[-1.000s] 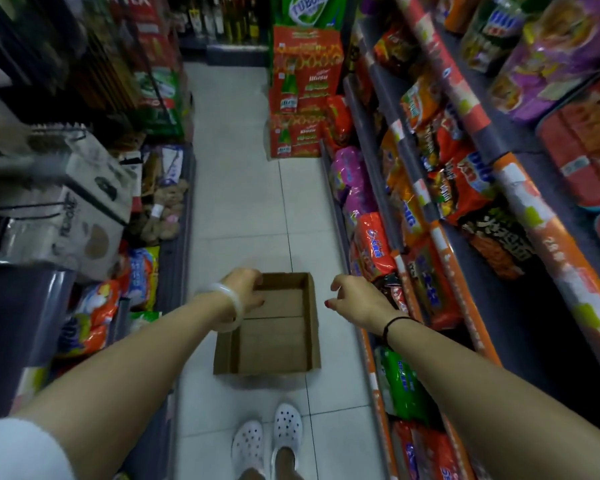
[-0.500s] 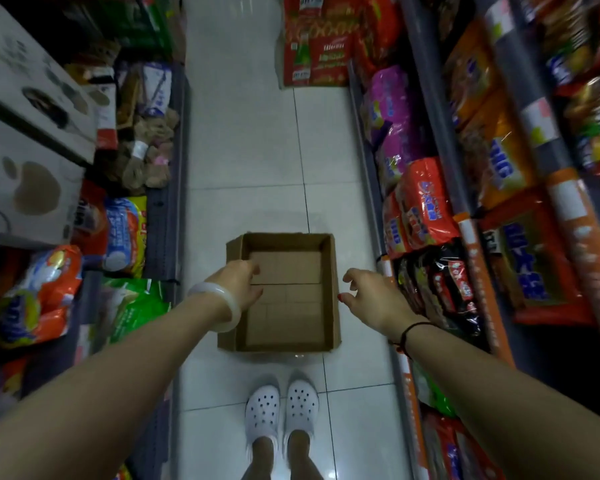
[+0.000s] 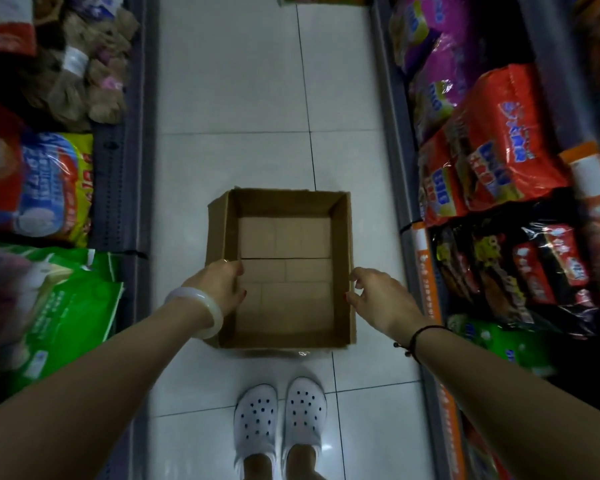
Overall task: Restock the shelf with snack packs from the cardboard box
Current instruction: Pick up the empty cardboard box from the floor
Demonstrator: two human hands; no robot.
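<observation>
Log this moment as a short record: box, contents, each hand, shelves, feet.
box: cardboard box, open-topped, on the tiled floor in the aisle
contents: none visible; bare bottom flaps
left hand: over the box's left wall, fingers curled inward; grip uncertain
right hand: beside the right wall, fingers loosely curled, holding nothing
right shelf: orange snack packs above black snack packs
feet: white clogs just short of the box

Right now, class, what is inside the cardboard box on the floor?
Inside the cardboard box only its bare bottom flaps show; no snack packs are visible. The left grip covers part of the left wall and bottom, so that patch is unseen.
</observation>
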